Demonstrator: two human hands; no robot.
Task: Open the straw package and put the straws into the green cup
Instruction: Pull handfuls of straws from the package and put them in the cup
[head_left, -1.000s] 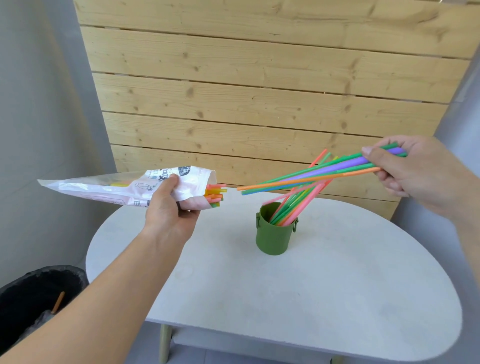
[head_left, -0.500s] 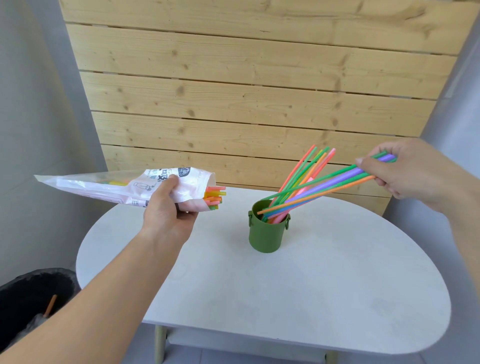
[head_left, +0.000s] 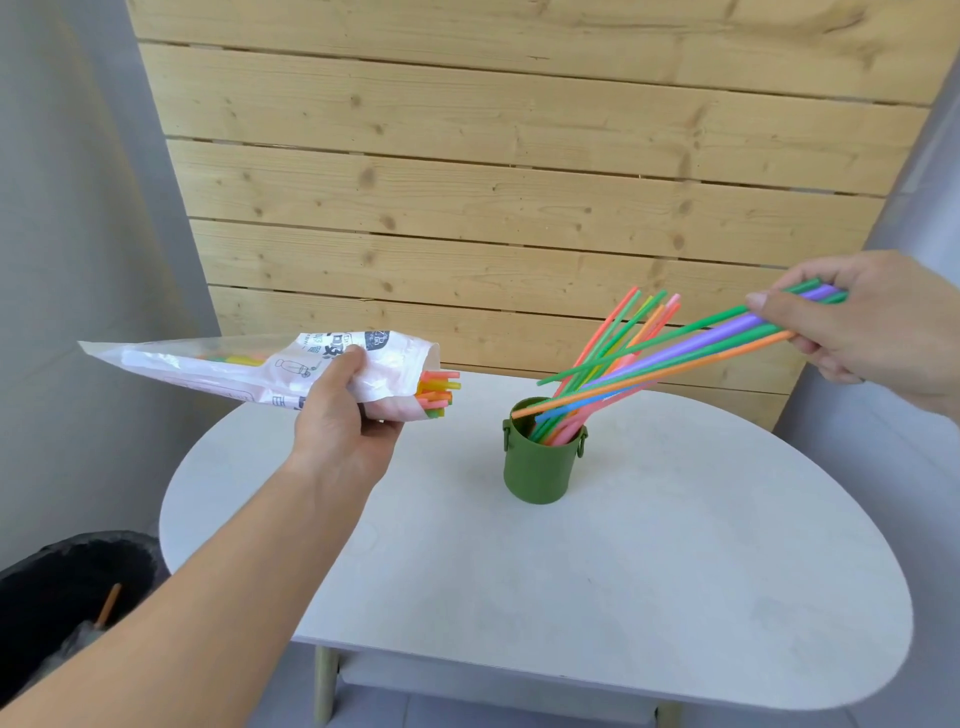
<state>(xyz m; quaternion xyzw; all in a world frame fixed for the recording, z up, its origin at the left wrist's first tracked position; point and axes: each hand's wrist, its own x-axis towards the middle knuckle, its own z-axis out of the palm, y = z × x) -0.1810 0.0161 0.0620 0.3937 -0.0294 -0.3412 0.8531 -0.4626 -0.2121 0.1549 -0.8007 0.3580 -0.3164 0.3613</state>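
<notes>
Bin (head_left: 62, 587) low left, off surface (head_left: 519, 597) edge. Left hand (head_left: 337, 431) grips one package (head_left: 249, 371), level over surface's left rim, open mouth toward cup (head_left: 540, 467); straw ends (head_left: 436, 395) poke out. One cup, upright, mid-surface, open room all round. Cup straws (head_left: 613, 338) lean right. Right hand (head_left: 857, 322) pinches held straws (head_left: 701, 343), at least four, by upper ends; lower tips at or just above cup mouth. Plank wall (head_left: 519, 156) behind.
</notes>
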